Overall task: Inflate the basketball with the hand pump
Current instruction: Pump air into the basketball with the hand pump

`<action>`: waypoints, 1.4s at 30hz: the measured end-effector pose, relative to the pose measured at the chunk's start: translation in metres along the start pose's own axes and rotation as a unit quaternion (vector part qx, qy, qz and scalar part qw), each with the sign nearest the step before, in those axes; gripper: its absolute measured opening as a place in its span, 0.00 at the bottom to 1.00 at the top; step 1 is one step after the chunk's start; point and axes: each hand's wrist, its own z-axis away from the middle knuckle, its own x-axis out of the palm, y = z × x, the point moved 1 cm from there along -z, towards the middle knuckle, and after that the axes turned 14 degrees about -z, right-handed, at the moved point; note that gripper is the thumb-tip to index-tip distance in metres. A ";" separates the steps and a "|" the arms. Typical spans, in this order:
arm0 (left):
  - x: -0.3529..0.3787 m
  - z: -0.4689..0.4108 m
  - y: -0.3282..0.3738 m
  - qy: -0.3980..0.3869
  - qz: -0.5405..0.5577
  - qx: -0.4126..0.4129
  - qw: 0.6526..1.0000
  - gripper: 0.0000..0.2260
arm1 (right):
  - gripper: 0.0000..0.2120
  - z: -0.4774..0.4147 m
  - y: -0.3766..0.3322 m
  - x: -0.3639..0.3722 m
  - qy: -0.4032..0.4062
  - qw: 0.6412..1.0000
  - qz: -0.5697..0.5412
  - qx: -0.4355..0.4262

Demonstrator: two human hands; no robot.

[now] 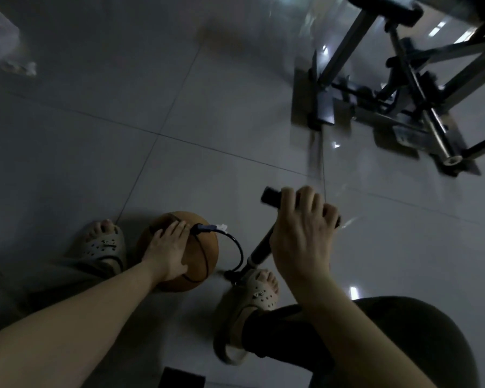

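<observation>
Well, the right hand [303, 228] curls tight round the pump handle [272, 198]. The left hand [167, 247] presses flat on the basketball [200, 257], on the tiled floor [95, 152] between two sandals [104, 246]. A hose [239, 249] loops between ball and pump, and a metal frame [403, 88] stands beyond.

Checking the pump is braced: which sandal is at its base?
The right sandal, toes against the foot of the pump; the left sandal stands beyond the basketball, clear of it.
</observation>
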 end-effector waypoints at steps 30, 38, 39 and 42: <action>-0.009 -0.001 0.002 -0.014 -0.006 0.004 1.000 0.50 | 0.10 -0.001 0.022 0.014 -0.035 0.998 -0.040 -0.039; -0.002 -0.002 0.003 -0.021 0.021 -0.035 0.999 0.51 | 0.08 0.044 0.006 0.056 -0.091 0.996 0.001 -0.020; -0.001 -0.002 0.004 -0.021 0.029 -0.043 0.998 0.51 | 0.08 0.050 0.007 0.066 -0.097 0.995 -0.001 -0.016; 0.001 -0.001 0.005 -0.012 0.048 -0.044 0.998 0.50 | 0.07 0.056 0.012 0.090 -0.108 0.994 -0.003 -0.006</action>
